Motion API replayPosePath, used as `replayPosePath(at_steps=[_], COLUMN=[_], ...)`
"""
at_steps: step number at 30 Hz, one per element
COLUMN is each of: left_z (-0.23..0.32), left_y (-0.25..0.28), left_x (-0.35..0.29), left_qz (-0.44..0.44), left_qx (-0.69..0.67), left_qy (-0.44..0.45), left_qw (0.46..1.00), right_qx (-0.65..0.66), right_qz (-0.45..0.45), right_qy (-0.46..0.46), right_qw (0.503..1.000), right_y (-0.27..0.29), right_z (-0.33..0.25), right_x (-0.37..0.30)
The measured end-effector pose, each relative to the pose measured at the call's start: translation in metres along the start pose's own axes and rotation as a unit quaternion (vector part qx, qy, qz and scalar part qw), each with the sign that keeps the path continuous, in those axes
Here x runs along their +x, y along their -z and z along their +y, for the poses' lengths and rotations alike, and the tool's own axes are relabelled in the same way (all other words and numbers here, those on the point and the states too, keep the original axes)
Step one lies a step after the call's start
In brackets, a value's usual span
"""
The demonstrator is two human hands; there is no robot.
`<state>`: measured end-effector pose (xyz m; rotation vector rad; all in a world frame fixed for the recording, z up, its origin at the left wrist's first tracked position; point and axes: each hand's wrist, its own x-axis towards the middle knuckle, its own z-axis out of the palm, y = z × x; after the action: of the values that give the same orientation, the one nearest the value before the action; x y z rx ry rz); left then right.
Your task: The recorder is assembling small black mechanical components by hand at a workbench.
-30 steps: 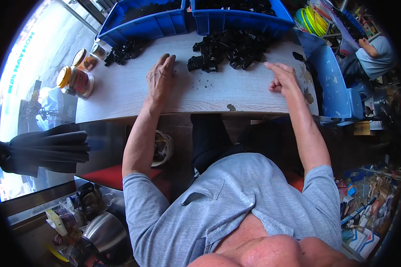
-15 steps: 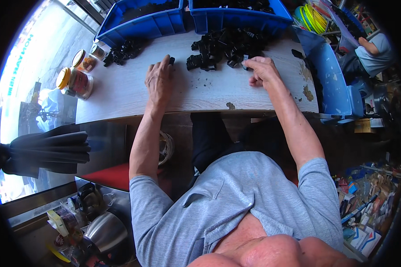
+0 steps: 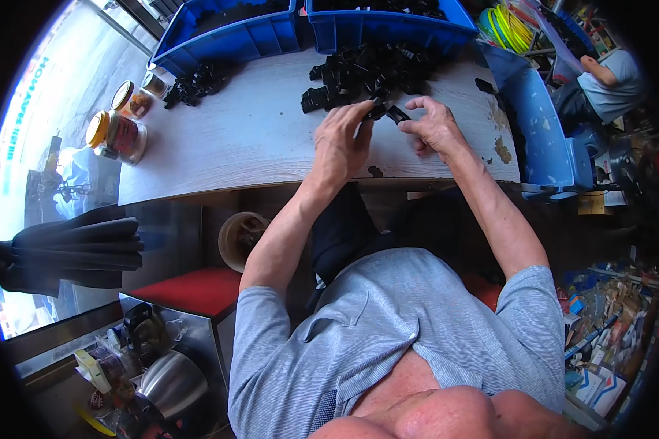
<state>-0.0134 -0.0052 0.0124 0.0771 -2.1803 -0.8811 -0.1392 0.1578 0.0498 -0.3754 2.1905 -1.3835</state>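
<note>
Over the middle of the table, my left hand (image 3: 342,139) is closed, with a small black plastic part (image 3: 375,112) at its fingertips. Just to the right, my right hand (image 3: 435,130) pinches another small black part (image 3: 397,114) between thumb and finger. The two parts are close together; whether they touch is hard to tell. Beyond my hands lies a large heap of black plastic parts (image 3: 359,72). A smaller black heap (image 3: 195,85) sits at the far left. The exact kind of these parts is too small to make out.
Two blue bins (image 3: 231,47) holding black parts line the table's far edge. Lidded jars (image 3: 128,139) stand at the left. A light-blue bin (image 3: 542,132) is against the right side, with another person (image 3: 613,84) beyond it. A bucket (image 3: 239,241) sits below the table.
My left hand has moved right, from the table's left part to beside my right hand. The right hand has stayed nearly in place, with its part turned and tilted.
</note>
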Motion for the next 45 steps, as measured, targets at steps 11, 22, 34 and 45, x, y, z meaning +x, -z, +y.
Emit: replayPosePath(at_steps=[11,22,34,45], left_z=[-0.016,-0.020,-0.015,-0.002], left_y=[-0.030,-0.035,-0.033,-0.024], left_x=[0.024,0.028,0.023,0.001], left_qz=[-0.161,-0.171,-0.199,-0.171], left_qx=[0.058,0.014,0.056,0.120], left_qy=[-0.133,-0.142,-0.171,-0.125], left_qw=[0.976,0.975,0.963,0.970], right_qx=[-0.034,-0.022,-0.071,-0.085], right_qz=[-0.048,-0.074,-0.058,-0.071], right_qy=[-0.003,0.009,-0.004,0.043], right_qw=[0.998,0.997,0.996,0.993], right_y=[0.007,0.010,0.006,0.004], right_z=[0.012,0.014,0.007,0.009], right_x=[0.011,0.011,0.005,0.004])
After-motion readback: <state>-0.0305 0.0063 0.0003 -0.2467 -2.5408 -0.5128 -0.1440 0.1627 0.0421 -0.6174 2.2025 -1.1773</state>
